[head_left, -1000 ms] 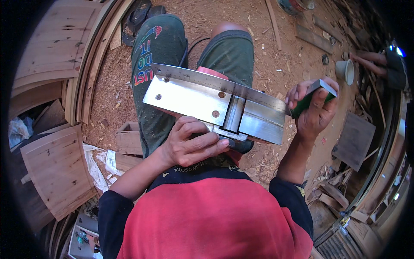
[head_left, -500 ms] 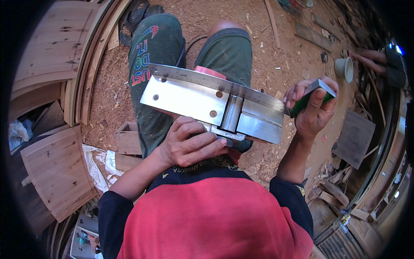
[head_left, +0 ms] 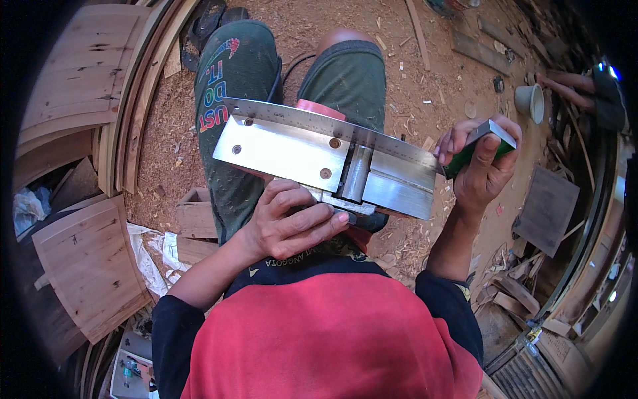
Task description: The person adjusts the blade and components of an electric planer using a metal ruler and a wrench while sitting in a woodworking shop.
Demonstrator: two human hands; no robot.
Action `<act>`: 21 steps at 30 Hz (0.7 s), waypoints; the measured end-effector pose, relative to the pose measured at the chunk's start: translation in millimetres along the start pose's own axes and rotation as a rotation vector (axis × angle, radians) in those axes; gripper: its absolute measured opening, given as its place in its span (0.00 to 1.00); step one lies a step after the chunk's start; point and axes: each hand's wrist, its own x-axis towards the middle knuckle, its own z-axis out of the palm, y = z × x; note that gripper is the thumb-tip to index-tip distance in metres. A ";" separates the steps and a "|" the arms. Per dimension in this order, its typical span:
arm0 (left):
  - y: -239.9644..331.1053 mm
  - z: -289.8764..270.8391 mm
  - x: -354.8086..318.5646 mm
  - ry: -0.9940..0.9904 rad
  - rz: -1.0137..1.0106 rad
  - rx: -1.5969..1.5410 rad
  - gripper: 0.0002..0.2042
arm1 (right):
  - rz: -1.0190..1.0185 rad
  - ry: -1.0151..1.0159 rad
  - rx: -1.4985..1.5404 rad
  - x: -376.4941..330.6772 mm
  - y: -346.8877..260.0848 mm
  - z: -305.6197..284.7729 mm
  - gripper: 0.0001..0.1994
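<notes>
An electric hand planer (head_left: pixel 282 147) lies sole up across my lap, its flat metal plates and the cutter drum (head_left: pixel 358 174) between them facing me. My left hand (head_left: pixel 292 223) is closed round the planer's near side, just left of the drum. A try square (head_left: pixel 500 138) with a green and silver stock is gripped in my right hand (head_left: pixel 480 174). Its long ruled steel blade (head_left: pixel 312 120) stands on edge along the far side of the sole, crossing both plates. Part of the planer's red body (head_left: pixel 321 108) shows beyond the blade.
Wood shavings cover the floor. Curved wooden panels (head_left: pixel 90 263) lean at the left, near a small wooden box (head_left: pixel 196 214). To the right are a white bucket (head_left: pixel 530 104), a dark flat board (head_left: pixel 547 211) and scrap wood. Another person's legs (head_left: pixel 570 90) show at far right.
The planer and try square have shifted very slightly left in the picture. Both hands keep the same hold.
</notes>
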 end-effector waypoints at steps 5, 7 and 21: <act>0.3 -1.4 -0.1 -0.016 0.006 0.004 0.20 | 0.005 0.006 0.004 -0.6 0.1 -0.2 0.16; 0.6 -1.6 0.0 -0.022 0.008 0.010 0.20 | 0.005 0.007 0.006 -1.0 0.1 0.0 0.16; 0.4 -3.6 4.4 -0.041 0.015 0.008 0.21 | 0.023 0.013 0.052 0.1 -2.4 -1.3 0.19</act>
